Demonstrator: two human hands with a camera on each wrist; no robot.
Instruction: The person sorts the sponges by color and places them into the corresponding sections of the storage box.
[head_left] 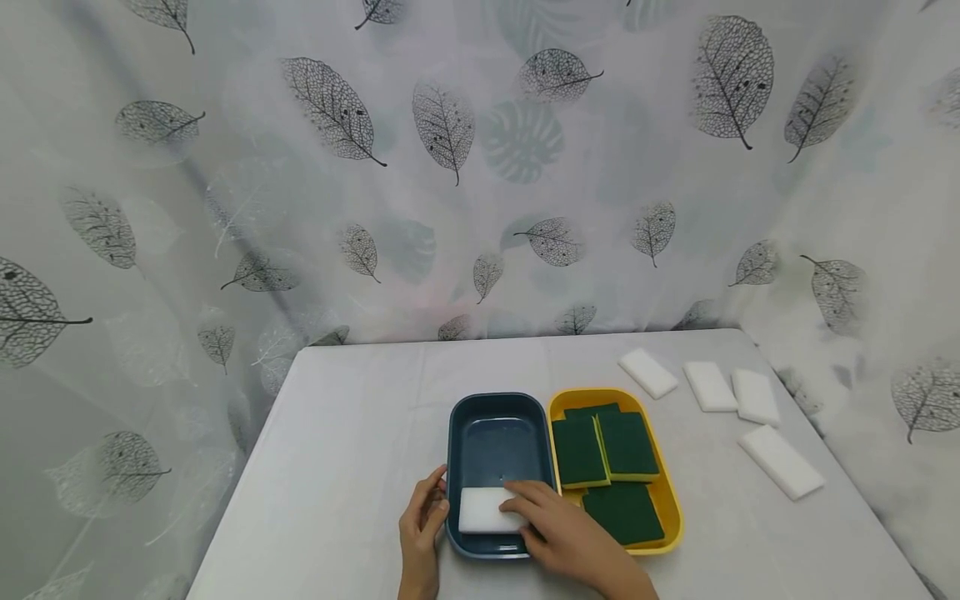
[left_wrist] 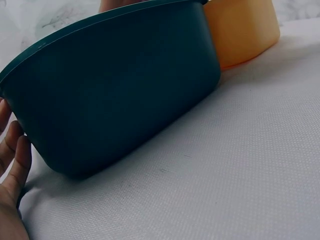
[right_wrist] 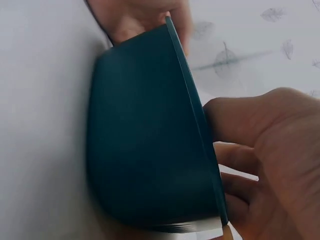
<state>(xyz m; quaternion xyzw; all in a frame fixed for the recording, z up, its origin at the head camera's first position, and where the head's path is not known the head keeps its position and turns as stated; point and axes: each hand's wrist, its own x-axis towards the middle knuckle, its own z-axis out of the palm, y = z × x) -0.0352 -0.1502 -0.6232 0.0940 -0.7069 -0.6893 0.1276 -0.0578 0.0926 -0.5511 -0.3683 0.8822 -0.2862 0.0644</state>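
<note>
White rectangular foam block, long axis left-right, inside blue plastic tub near end | right grip touches right end; pinching, cannot tell

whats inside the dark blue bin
A white block lies at the near end of the dark blue bin, partly covered by the right hand. Bare floor shows beyond it; whatever is under the block is hidden.
</note>
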